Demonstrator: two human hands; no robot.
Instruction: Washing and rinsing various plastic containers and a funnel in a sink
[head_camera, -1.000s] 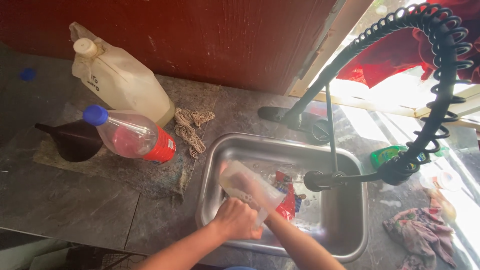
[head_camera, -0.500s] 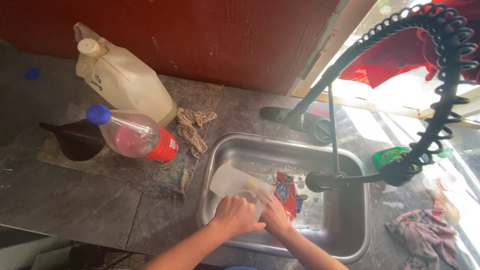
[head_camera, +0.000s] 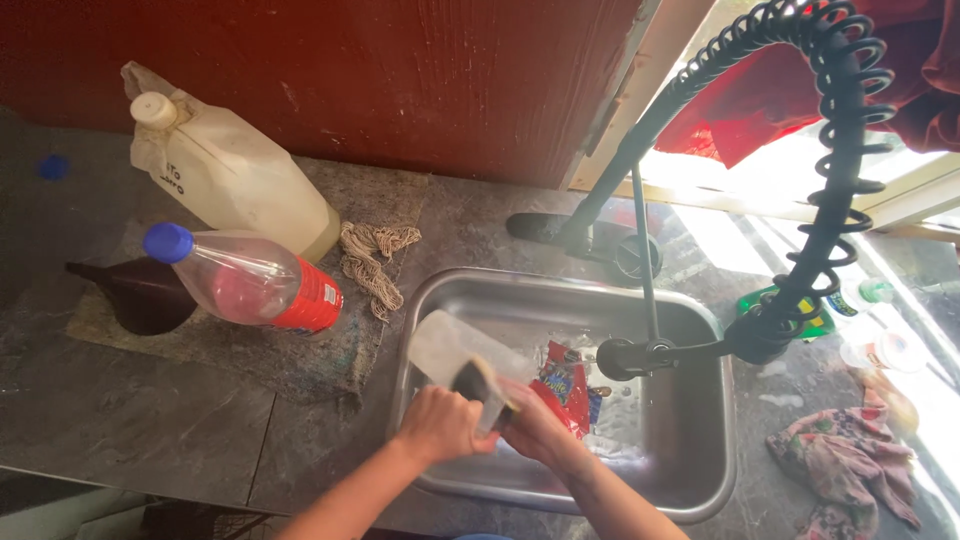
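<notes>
My left hand (head_camera: 440, 425) and right hand (head_camera: 535, 430) meet over the near edge of the sink (head_camera: 700, 330), at about six o'clock in my view. The left grip is closed around the lower end of a pale, translucent container (head_camera: 450, 345); the right grip is closed on a dark sponge (head_camera: 478, 385) pressed against the container's side. By my judgement this is the scrubbing step, and the next move calls for turning the container in my left grip so the sponge meets a fresh face, with a firm hold because it looks wet.

The container looks flat-sided and cloudy, tilted toward ten o'clock, its top end over the basin's left corner. Just beyond my right hand a red wrapper (head_camera: 560, 385) lies in the basin.

Farther out, the spray head (head_camera: 615, 358) hangs over the sink at two o'clock. On the bench (head_camera: 150, 420) at ten o'clock lie a bottle (head_camera: 250, 285) with red liquid, a dark funnel (head_camera: 140, 295) and, farthest, a white jug (head_camera: 230, 185). A cloth (head_camera: 850, 470) sits at three o'clock.
</notes>
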